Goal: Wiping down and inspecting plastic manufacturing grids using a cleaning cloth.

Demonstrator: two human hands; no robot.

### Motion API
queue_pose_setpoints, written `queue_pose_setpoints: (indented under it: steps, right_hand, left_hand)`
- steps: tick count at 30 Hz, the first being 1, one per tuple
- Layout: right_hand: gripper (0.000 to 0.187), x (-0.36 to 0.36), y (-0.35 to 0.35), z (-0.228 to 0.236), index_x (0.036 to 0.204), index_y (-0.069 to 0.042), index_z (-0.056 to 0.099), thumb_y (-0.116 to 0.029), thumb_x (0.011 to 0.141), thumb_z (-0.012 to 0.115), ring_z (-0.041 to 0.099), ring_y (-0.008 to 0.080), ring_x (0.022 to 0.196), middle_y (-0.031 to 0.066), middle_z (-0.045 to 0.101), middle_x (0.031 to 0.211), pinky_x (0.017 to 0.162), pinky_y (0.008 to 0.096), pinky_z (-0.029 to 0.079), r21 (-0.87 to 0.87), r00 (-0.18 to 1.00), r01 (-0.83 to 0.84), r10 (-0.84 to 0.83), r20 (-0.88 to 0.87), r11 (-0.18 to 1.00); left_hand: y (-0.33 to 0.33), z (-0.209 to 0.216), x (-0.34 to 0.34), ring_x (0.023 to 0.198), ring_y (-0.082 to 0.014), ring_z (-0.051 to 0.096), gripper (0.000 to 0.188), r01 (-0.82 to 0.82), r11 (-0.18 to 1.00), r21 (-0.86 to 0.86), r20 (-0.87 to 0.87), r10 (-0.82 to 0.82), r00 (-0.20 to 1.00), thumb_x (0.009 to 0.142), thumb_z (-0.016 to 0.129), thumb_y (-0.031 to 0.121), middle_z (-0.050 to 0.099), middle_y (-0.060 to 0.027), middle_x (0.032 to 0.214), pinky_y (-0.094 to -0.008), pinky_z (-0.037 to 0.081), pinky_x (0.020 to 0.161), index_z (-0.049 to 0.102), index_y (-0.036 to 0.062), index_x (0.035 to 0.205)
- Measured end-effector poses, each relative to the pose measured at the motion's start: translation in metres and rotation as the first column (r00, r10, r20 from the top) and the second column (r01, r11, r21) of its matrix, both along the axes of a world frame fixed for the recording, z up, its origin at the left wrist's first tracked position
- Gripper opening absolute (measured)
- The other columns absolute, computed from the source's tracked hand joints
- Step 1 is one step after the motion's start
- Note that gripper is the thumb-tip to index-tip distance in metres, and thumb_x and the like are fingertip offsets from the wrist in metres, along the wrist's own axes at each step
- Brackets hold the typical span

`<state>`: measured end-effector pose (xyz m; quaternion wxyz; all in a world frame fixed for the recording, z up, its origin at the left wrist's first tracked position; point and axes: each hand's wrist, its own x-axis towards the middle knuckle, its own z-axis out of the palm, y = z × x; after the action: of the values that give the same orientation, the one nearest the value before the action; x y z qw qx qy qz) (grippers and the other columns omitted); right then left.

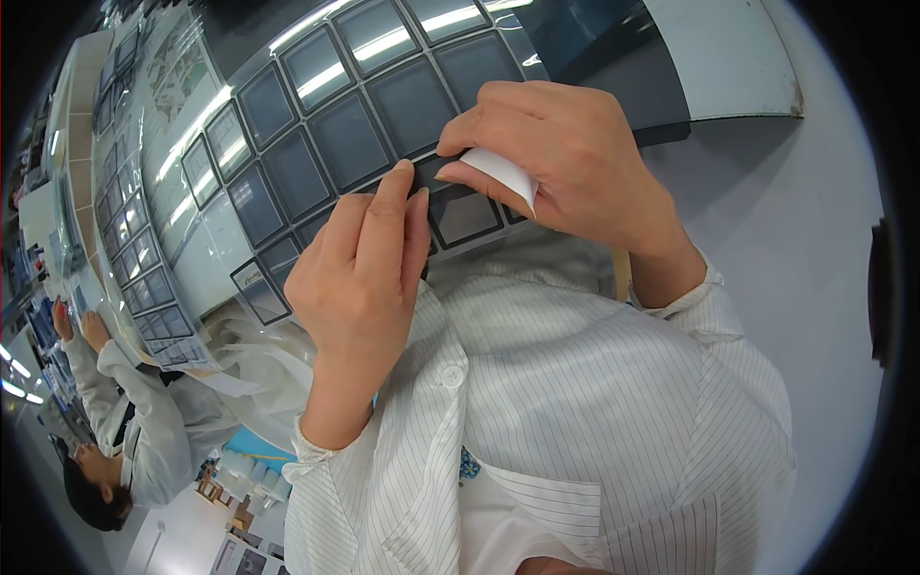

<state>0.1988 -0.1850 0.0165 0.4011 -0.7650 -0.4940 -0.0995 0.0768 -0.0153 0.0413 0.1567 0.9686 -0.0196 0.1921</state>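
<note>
My right hand (575, 158) is closed, with a curved white piece (503, 176), paper or cloth, tucked between its fingers and palm. Thumb and index tips are close together, pointing left. Opposite them, my left hand (359, 254) has its thumb and index drawn together; whatever lies between them, if anything, is too small to make out. Both hands are over the near edge of a row of dark rectangular panels (347, 141) with black frames. A narrow dark strip shows between the two sets of fingertips.
Glossy clear film (206, 244) and more framed panels (144, 259) spread along the table to the left. A pale board (728, 57) forms the table's far right corner. On the left, another person (144, 402) in white works at the same long table.
</note>
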Motion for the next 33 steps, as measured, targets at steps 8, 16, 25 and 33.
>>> queue_pose_setpoints:
  steps: [8,16,25,33]
  right_hand:
    - [0.017,-0.003,0.000,0.001,0.090,-0.010,0.068,-0.019,0.079,0.080,0.062,0.0200,0.064,0.0019,0.066,0.078,0.052,0.0290,0.047,0.006,1.000,0.000,0.000,-0.005,1.000]
    - [0.011,0.002,-0.018,0.010,0.085,-0.004,0.068,-0.008,0.080,0.078,0.055,0.0185,0.057,0.0046,0.063,0.071,0.048,0.0285,0.042,0.226,0.999,0.005,-0.012,0.030,0.974]
    - [0.011,0.021,-0.033,0.014,0.098,-0.002,0.066,-0.011,0.093,0.069,0.063,0.0136,0.069,0.0064,0.067,0.084,0.062,0.0238,0.048,0.250,0.928,0.370,-0.344,-0.142,0.895]
    - [0.012,0.019,-0.042,0.028,0.103,0.001,0.067,-0.001,0.092,0.069,0.064,0.0121,0.083,0.0078,0.069,0.096,0.076,0.0240,0.051,0.015,0.879,0.476,-0.476,0.016,0.879]
  left_hand:
    - [-0.003,-0.004,-0.003,0.053,-0.0164,0.055,0.017,0.008,0.993,-0.116,0.054,-0.002,0.999,0.080,0.080,0.008,0.058,-0.0023,0.070,-0.0280,0.042,0.047,0.066,0.0071,0.089]
    - [0.004,0.002,-0.036,0.053,-0.0163,0.051,0.036,0.205,0.619,-0.758,-0.185,-0.506,0.842,0.079,0.079,0.004,0.054,-0.0045,0.063,-0.0247,0.036,0.048,0.045,0.0070,0.067]
    - [0.007,-0.026,-0.056,0.060,-0.0014,0.043,0.017,-0.513,0.376,-0.771,-0.636,-0.443,0.632,0.083,0.078,0.012,0.054,0.0064,0.073,-0.0197,0.034,0.054,0.064,0.0042,0.088]
    - [0.041,-0.057,-0.088,0.062,-0.0022,0.041,0.021,-0.555,0.309,-0.772,-0.629,-0.243,0.739,0.082,0.080,0.017,0.054,0.0070,0.074,-0.0204,0.035,0.054,0.066,0.0055,0.093]
